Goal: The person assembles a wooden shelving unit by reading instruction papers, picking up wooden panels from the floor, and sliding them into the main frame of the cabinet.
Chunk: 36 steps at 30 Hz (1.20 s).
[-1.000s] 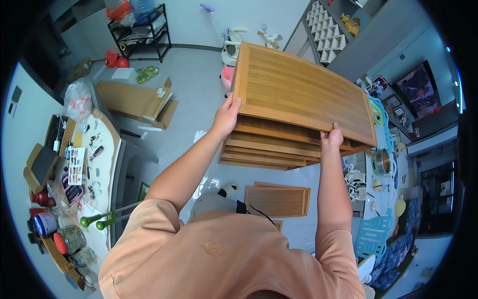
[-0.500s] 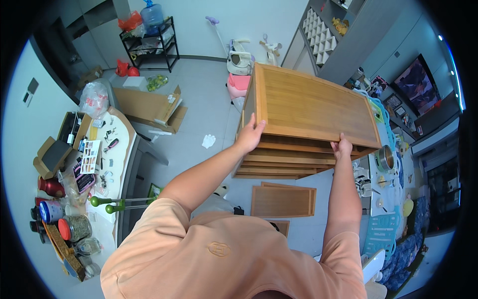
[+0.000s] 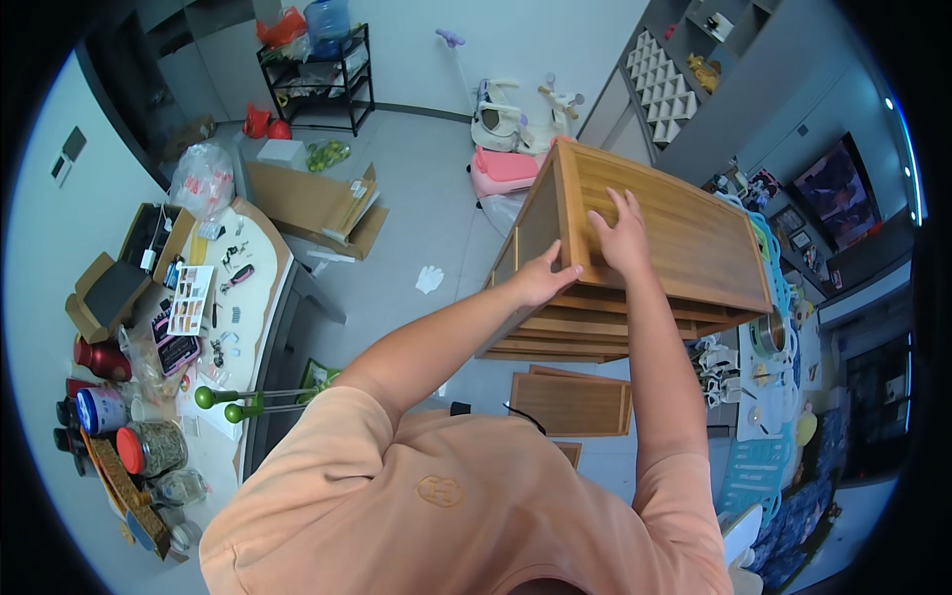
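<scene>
A brown wooden cabinet [image 3: 674,233] with a framed top panel and open slots along its front stands ahead of me. My left hand [image 3: 543,278] grips its near left corner, thumb on the front edge and fingers against the side. Over the left part of the top, my right hand [image 3: 623,233] is open with fingers spread; whether the palm presses on the wood I cannot tell. Below the cabinet, framed wooden panels [image 3: 570,405] lie on the floor.
To the left, a table [image 3: 260,297] carries small hardware, a screwdriver [image 3: 238,276], an instruction sheet [image 3: 190,299] and jars. Flattened cardboard [image 3: 307,203] lies on the floor beyond. A pink-and-white ride-on toy [image 3: 504,171] is behind the cabinet; a cluttered table with a metal pot [image 3: 766,332] stands right.
My right hand has left the front edge at the right and moved left over the top panel, its fingers now spread. My left hand stays at the near left corner.
</scene>
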Tool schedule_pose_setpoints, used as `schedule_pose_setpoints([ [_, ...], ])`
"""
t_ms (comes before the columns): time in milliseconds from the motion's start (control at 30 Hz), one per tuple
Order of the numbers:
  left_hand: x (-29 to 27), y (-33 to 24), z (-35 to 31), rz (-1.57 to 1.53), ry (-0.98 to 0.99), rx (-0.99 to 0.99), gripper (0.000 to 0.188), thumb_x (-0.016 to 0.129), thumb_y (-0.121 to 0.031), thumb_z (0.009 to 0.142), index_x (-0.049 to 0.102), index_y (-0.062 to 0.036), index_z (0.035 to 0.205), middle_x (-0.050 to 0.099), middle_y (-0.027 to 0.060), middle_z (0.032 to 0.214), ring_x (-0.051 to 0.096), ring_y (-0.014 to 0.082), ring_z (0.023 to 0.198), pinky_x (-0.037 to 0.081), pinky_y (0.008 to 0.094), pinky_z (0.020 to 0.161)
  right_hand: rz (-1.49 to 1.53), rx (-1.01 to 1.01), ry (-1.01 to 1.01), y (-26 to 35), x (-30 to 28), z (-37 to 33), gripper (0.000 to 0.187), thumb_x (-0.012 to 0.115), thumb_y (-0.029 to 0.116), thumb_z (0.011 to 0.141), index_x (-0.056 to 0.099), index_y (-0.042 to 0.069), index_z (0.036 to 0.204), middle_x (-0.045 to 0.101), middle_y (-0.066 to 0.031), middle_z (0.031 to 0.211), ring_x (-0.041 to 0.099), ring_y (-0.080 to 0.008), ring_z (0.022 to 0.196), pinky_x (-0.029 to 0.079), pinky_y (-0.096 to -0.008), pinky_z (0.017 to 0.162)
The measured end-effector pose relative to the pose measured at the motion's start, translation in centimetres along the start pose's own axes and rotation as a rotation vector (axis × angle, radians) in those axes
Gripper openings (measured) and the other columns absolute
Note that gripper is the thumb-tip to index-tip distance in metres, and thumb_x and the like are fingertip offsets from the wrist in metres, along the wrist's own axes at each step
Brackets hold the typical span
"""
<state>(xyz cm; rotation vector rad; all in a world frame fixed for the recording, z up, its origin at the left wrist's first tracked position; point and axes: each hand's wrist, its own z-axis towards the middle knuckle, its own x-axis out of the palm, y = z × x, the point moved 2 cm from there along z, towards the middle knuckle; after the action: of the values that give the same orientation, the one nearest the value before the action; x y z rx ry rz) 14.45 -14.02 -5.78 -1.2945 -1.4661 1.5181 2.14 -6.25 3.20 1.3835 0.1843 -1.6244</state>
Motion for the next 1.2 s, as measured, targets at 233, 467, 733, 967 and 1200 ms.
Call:
schedule_pose_setpoints([
  [233, -11.0, 8.1, 0.1, 0.012, -0.176, -0.246, 0.064, 0.057, -0.037, 0.080, 0.034, -0.0042, 0.129, 0.048, 0.0165, 0.120, 0.051, 0.0241, 0.104, 0.041, 0.0316, 0.086, -0.077, -0.293, 0.034, 7.0, 6.3, 3.4, 0.050, 0.064, 0.024, 0.073, 0.049, 0.008, 0.118, 0.036, -0.0232, 0.128, 0.035, -0.0358, 0.119, 0.030, -0.0383, 0.099],
  [467, -27.1, 22.1, 2.0, -0.133, -0.488, -0.234, 0.048, 0.057, -0.024, 0.081, 0.042, -0.0046, 0.123, 0.054, 0.0156, 0.111, 0.055, 0.0206, 0.094, 0.044, 0.0296, 0.080, 0.002, 0.066, 0.338, 4.7, 19.9, 3.5, 0.055, 0.064, 0.026, 0.074, 0.044, 0.007, 0.122, 0.037, -0.0209, 0.129, 0.035, -0.0344, 0.119, 0.032, -0.0366, 0.098],
  [733, -35.7, 23.3, 6.1, -0.058, -0.481, -0.301, 0.045, 0.056, -0.020, 0.082, 0.043, -0.0061, 0.122, 0.053, 0.0147, 0.112, 0.053, 0.0208, 0.097, 0.044, 0.0300, 0.081, 0.062, 0.494, 0.522, 4.2, 25.7, 3.0, 0.068, 0.061, 0.025, 0.076, 0.027, 0.005, 0.132, 0.032, -0.0200, 0.133, 0.031, -0.0319, 0.123, 0.028, -0.0338, 0.101],
  [967, -38.9, 25.0, 11.6, -0.127, -0.466, -0.342, 0.045, 0.053, -0.017, 0.085, 0.039, -0.0061, 0.126, 0.051, 0.0113, 0.113, 0.050, 0.0166, 0.099, 0.039, 0.0263, 0.086, 0.132, 0.521, 0.532, 1.1, 34.2, 8.3, 0.069, 0.062, 0.025, 0.075, 0.028, 0.005, 0.131, 0.035, -0.0200, 0.130, 0.033, -0.0329, 0.121, 0.029, -0.0350, 0.100],
  [1200, -48.6, 25.8, 10.1, 0.050, -0.739, -0.456, 0.045, 0.054, -0.017, 0.084, 0.040, -0.0036, 0.125, 0.050, 0.0129, 0.114, 0.050, 0.0180, 0.100, 0.040, 0.0273, 0.085, 0.143, 0.547, 0.671, -1.8, 44.5, 16.0, 0.062, 0.063, 0.029, 0.073, 0.039, 0.005, 0.125, 0.047, -0.0224, 0.118, 0.044, -0.0354, 0.110, 0.036, -0.0398, 0.094],
])
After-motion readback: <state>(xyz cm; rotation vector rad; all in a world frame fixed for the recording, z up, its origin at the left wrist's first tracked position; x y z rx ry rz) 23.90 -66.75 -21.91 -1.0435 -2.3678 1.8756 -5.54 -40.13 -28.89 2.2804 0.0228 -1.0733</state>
